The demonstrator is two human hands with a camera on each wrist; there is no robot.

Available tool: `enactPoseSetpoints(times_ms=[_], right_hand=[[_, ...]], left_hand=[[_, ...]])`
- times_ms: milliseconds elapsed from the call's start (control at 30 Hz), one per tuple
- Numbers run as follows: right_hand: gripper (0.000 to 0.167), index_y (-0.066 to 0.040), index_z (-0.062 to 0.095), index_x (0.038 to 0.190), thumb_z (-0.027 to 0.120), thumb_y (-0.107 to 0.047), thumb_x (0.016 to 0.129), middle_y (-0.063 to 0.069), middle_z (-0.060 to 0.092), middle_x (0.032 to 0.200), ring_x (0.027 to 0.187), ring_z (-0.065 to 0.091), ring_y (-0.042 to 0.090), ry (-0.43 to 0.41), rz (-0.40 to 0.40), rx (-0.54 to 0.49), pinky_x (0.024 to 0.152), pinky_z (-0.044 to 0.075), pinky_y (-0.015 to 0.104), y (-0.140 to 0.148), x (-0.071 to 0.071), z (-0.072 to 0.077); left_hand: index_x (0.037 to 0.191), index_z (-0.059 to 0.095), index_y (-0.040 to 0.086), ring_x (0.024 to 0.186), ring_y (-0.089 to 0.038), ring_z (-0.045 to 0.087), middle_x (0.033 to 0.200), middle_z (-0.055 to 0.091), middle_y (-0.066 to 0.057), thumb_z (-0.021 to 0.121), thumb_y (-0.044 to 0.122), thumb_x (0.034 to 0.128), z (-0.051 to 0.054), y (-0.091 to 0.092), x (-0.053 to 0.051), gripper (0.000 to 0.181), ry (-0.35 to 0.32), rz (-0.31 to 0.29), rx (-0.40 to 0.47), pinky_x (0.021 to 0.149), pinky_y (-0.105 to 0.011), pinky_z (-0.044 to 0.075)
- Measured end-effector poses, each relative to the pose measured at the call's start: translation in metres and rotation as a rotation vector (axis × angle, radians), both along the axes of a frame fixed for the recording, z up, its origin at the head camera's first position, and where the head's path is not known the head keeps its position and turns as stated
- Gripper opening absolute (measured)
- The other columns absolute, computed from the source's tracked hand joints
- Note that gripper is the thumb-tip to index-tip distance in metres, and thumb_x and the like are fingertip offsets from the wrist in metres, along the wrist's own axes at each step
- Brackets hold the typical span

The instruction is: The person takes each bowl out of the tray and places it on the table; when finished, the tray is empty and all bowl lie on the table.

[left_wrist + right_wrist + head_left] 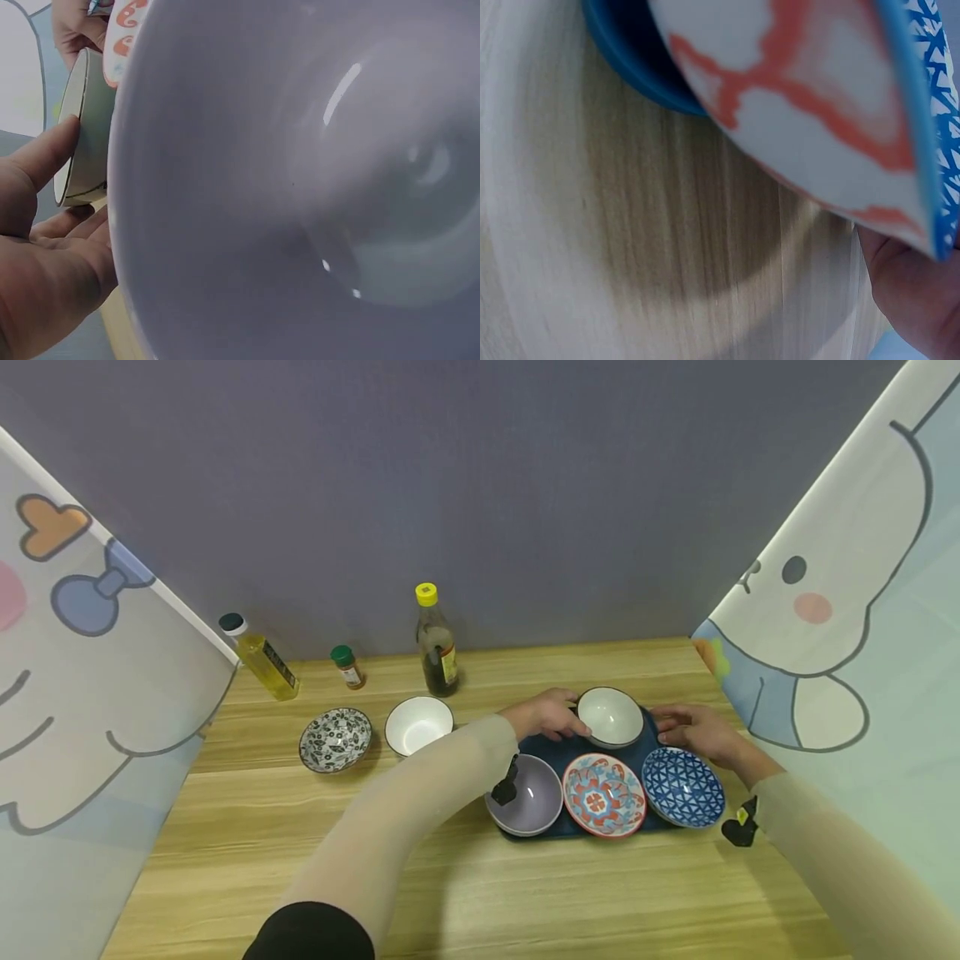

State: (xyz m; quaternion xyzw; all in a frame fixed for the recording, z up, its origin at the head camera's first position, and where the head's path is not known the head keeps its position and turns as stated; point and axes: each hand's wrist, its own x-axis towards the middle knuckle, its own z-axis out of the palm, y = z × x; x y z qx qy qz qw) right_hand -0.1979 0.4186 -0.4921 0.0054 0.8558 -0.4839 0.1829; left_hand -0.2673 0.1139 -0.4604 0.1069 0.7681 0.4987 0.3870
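Note:
My left hand (553,714) holds a white bowl (611,717) with a dark rim at the back of a dark blue tray (551,748). In the left wrist view, the thumb (54,154) lies at its rim and the other fingers pass underneath. My right hand (696,732), fingers loosely bent, is at the tray's back right corner, behind a blue-and-white patterned bowl (683,787); whether its fingertips touch the tray cannot be told. Along the tray's front stand a purple-grey bowl (542,789) and a red-and-blue floral bowl (603,795).
Left of the tray are another white bowl (418,725) and a black-and-white floral bowl (335,740). Further back stand a yellow-capped dark sauce bottle (438,652), a green-capped spice jar (348,668) and an oil bottle (266,665). A grey wall (465,502) borders the wooden table (570,902).

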Motion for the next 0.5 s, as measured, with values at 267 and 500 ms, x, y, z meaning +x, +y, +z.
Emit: enactPoseSetpoints(times_ms=[267, 500], right_hand=[[0.056, 0.011, 0.042, 0.149, 0.060, 0.005, 0.097, 0.034, 0.058, 0.128, 0.102, 0.068, 0.021, -0.002, 0.002, -0.005, 0.087, 0.062, 0.028, 0.0010, -0.0006, -0.0024], [0.055, 0.011, 0.042, 0.148, 0.061, 0.004, 0.097, 0.034, 0.058, 0.127, 0.099, 0.068, 0.016, 0.002, -0.003, -0.015, 0.087, 0.063, 0.028, 0.0019, -0.0006, -0.0007]], left_hand=[[0.160, 0.035, 0.007, 0.110, -0.034, 0.072, 0.124, 0.069, -0.021, 0.078, 0.007, 0.0902, 0.0003, 0.0041, -0.0010, 0.082, -0.065, 0.035, 0.045, 0.093, -0.049, 0.061], [0.158, 0.042, 0.013, 0.103, -0.038, 0.073, 0.109, 0.073, -0.019, 0.072, 0.008, 0.0959, 0.0040, 0.0063, 0.0030, 0.069, -0.096, 0.088, 0.117, 0.087, -0.049, 0.064]])
